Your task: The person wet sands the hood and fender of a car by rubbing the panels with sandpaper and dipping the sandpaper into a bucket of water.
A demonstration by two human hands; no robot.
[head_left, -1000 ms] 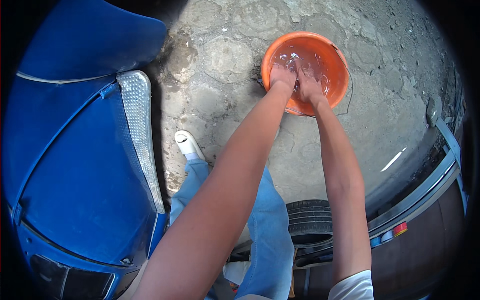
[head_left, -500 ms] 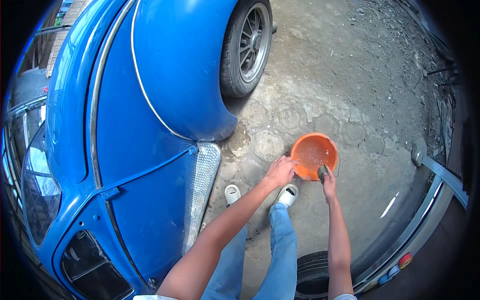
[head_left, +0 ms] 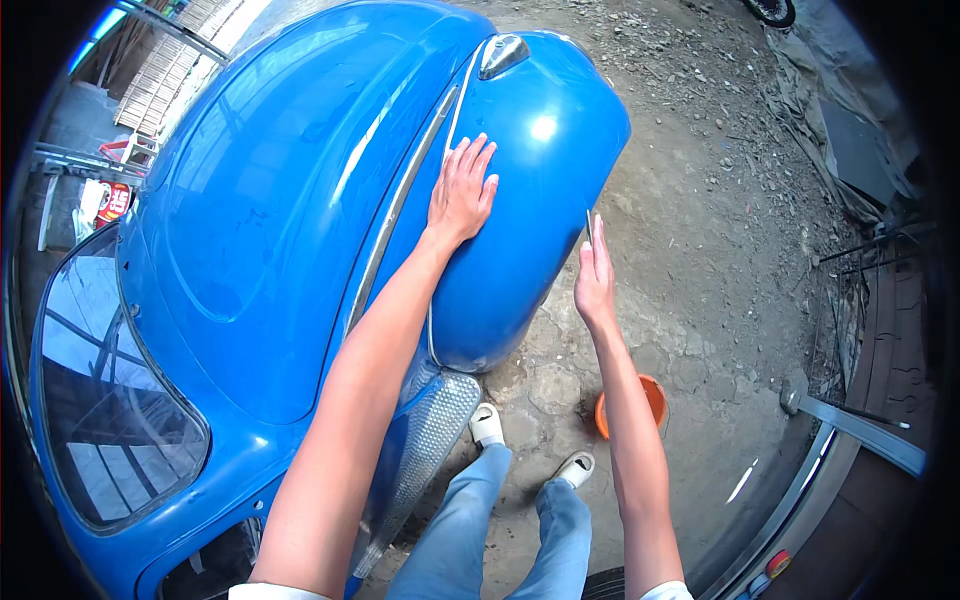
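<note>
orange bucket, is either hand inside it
No, the left hand and right hand are both at the blue front fender, outside the orange bucket.

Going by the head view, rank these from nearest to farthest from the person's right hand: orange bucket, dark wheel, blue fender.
1. Blue fender: immediately left of the right hand.
2. Orange bucket: on the ground, lower in the picture, partly hidden by the right forearm.
3. Dark wheel: farthest, up at the top edge, toward the right.

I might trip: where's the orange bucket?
In the head view, the orange bucket stands right of centre on the ground, partly behind the right forearm.
</note>
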